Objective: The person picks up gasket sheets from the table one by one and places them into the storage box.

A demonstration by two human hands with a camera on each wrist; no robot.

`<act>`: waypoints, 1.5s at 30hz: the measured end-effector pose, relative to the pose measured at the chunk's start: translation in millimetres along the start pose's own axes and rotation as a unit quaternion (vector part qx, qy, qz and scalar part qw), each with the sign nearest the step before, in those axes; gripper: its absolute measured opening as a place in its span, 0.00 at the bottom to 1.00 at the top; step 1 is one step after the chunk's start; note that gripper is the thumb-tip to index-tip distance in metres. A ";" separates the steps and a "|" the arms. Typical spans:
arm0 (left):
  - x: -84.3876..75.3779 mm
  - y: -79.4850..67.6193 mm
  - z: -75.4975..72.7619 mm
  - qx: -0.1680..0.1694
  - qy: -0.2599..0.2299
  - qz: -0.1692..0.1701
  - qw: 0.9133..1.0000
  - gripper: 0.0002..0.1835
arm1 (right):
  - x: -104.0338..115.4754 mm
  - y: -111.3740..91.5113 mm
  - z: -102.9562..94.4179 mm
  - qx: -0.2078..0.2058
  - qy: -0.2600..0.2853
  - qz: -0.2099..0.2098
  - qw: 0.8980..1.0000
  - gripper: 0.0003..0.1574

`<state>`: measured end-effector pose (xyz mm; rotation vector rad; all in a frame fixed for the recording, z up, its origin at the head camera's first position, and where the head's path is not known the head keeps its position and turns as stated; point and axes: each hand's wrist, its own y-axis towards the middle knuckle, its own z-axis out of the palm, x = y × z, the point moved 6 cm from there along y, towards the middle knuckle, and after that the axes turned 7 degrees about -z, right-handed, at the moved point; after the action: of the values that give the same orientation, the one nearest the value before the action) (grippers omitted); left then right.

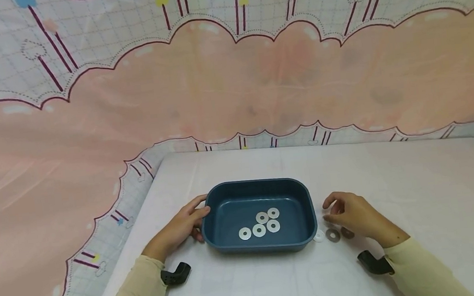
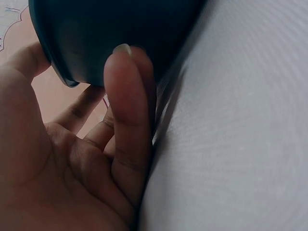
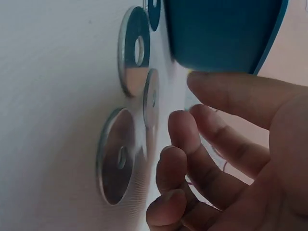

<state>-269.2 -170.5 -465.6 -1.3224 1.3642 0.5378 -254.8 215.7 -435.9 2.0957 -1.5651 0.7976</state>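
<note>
A dark blue rectangular basin [image 1: 261, 249] stands on the white cloth, with several flat metal washers [image 1: 259, 230] lying on its floor. At its left end my left hand [image 1: 180, 227] grips the rim and side wall. In the left wrist view, fingers [image 2: 127, 91] touch the outside of the wall. My right hand [image 1: 354, 215] hovers just right of the basin, fingers loosely bent, and holds nothing that I can see. Below and beside it several more washers [image 1: 333, 235] lie on the cloth. The right wrist view shows one washer [image 3: 115, 156] close to the fingertips.
White cloth [image 1: 419, 186] covers the table around the basin. Behind and to the left hangs a pink and white patterned curtain [image 1: 256, 83]. Black wrist mounts [image 1: 176, 274] are worn on both sleeves.
</note>
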 end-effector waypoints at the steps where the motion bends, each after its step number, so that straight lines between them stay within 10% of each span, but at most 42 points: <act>1: -0.2 0.0 0.2 0.001 0.000 -0.001 1.000 0.29 | -1.8 0.0 1.3 0.004 0.000 0.001 1.000 0.14; 45: -15.7 -10.0 3.5 0.023 -0.009 0.006 1.000 0.27 | -5.7 4.8 9.3 0.037 -0.049 -0.010 0.998 0.15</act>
<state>-262.5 -164.0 -449.1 -1.2702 1.3631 0.5238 -258.8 212.6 -446.7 2.2296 -1.5856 0.7673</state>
